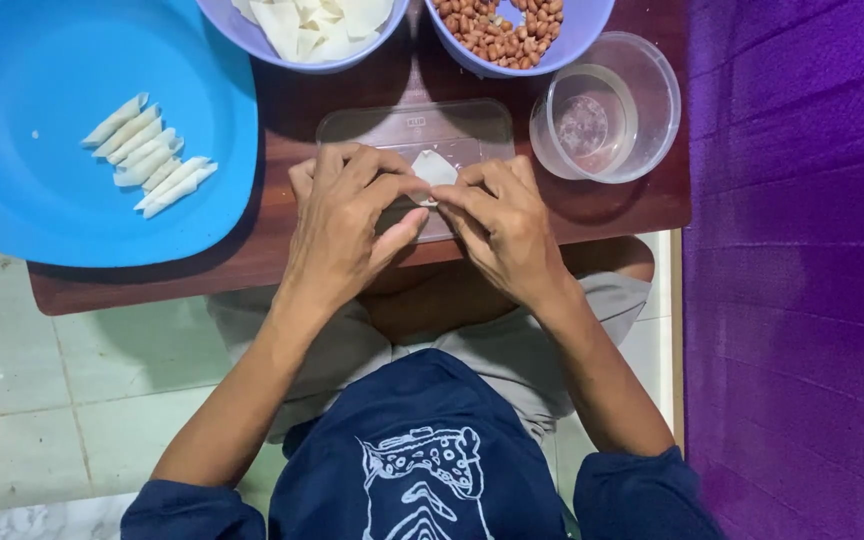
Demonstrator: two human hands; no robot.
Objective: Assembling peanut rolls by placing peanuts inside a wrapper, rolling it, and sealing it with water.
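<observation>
Wrapper (433,168): you're pinching it with both hands, left hand (344,222) and right hand (505,228) fingertips closed on it, over the clear lid (372,125); finished rolls (147,155) lying at 10 o'clock.

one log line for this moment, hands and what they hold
left hand: pinching wrapper | right hand: pinching wrapper | over: clear lid | beside: blue tray

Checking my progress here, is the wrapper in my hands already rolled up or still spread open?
Partly folded: the white wrapper shows a loose flap between left hand and right hand, unlike the tight rolls in the blue tray.
</observation>
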